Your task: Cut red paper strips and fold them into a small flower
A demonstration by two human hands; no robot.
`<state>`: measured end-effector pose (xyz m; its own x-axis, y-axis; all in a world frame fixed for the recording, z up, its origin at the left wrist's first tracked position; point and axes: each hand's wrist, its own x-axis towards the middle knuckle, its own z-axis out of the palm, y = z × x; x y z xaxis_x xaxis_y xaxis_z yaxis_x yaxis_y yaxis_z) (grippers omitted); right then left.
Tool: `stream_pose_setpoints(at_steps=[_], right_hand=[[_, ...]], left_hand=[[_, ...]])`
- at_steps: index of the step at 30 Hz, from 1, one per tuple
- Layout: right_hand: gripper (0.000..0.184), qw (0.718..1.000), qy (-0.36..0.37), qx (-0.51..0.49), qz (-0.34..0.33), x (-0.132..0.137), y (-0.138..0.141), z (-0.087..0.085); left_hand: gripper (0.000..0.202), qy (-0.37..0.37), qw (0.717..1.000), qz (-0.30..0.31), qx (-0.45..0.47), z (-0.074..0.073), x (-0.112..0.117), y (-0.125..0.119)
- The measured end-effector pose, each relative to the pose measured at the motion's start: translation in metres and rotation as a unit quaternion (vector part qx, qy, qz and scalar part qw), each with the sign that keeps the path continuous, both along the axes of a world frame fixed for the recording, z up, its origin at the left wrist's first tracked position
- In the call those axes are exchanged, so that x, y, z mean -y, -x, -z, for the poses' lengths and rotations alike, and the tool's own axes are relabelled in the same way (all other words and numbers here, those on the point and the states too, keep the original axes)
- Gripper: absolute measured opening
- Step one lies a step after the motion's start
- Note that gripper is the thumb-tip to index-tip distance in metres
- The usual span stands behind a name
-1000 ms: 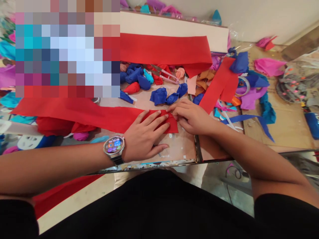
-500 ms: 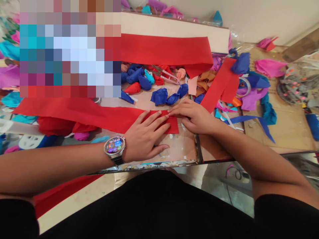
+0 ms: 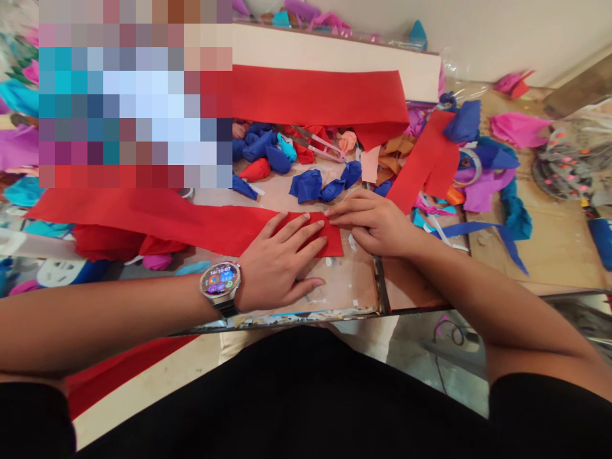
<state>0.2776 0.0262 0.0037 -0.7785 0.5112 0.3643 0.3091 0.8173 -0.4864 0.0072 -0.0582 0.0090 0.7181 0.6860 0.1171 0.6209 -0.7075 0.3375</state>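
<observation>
A long red crepe-paper-like strip [image 3: 224, 223] lies across the table, its right end folded over near me. My left hand [image 3: 282, 261], with a watch [image 3: 220, 280] on the wrist, rests flat on that end with fingers spread. My right hand [image 3: 377, 223] touches the folded end with its fingertips. Its fingers are stretched out, the thumb lies apart below them, and nothing shows in its grasp. Behind the hands sit several crumpled blue pieces [image 3: 306, 186] and a pair of scissors-like snips [image 3: 325, 146] with a pale pink handle.
Another wide red strip [image 3: 315, 95] runs along the back, by a white board [image 3: 335, 51]. A roll of tape [image 3: 469, 167] and coloured scraps lie to the right, beside brown cardboard [image 3: 564, 242]. A blurred patch hides the upper left. The table's front edge [image 3: 306, 317] is close to my body.
My right hand has slid slightly to the right along the strip's end. My left hand stays in place on the strip.
</observation>
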Motion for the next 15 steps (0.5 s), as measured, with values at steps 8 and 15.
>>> stream_pose_setpoints(at_steps=[8, 15], right_hand=[[0.04, 1.0, -0.006, 0.006, -0.009, -0.0018, 0.0, 0.0009], [0.033, 1.0, 0.002, -0.004, 0.0, -0.0029, -0.0024, -0.0024]], left_hand=[[0.068, -0.005, 1.0, 0.005, -0.017, 0.0001, -0.0002, 0.0], [0.067, -0.004, 1.0, 0.004, -0.014, 0.0011, 0.0001, 0.0007]])
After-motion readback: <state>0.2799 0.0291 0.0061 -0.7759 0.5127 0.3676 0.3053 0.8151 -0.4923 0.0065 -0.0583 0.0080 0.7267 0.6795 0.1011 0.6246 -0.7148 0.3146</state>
